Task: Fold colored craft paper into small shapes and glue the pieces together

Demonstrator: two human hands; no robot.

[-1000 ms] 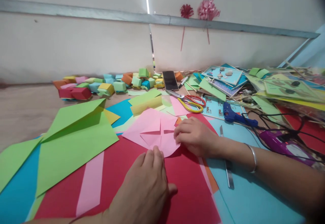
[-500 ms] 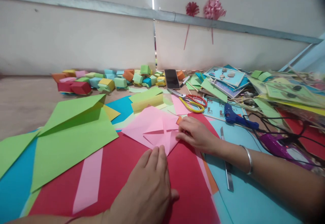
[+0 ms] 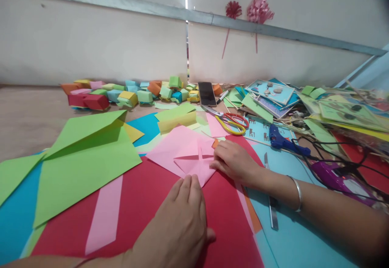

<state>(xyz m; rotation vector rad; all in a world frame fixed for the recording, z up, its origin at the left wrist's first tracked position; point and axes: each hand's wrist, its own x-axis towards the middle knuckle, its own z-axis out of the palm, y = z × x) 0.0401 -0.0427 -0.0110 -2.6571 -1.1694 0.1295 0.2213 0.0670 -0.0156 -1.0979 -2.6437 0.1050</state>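
Observation:
A folded pink paper (image 3: pixel 165 148) lies on a large red sheet (image 3: pixel 136 203), its centre showing creases and small raised flaps. My left hand (image 3: pixel 178 219) rests flat with its fingers together and stretched out, the tips touching the paper's near corner and the thumb out to the side. At the paper's right corner my right hand (image 3: pixel 232 158), with a silver bangle on its wrist, has curled fingers and thumb closed on the edge. The fingertips of that hand are partly hidden. A bit of orange paper (image 3: pixel 215 143) shows beside its knuckles.
Folded green paper (image 3: pixel 91 166) stands up at the left. Scissors (image 3: pixel 232 123), a utility knife (image 3: pixel 272 211), a blue glue gun (image 3: pixel 285 142) with cables and a purple device (image 3: pixel 340 181) lie right. Behind are small paper boxes (image 3: pixel 127 99), a phone (image 3: pixel 207 94) and stacked cards (image 3: pixel 275 91).
Both hands stay almost in place on the pink paper. The view has shifted very slightly, and the raised flaps in the paper's middle look a little different.

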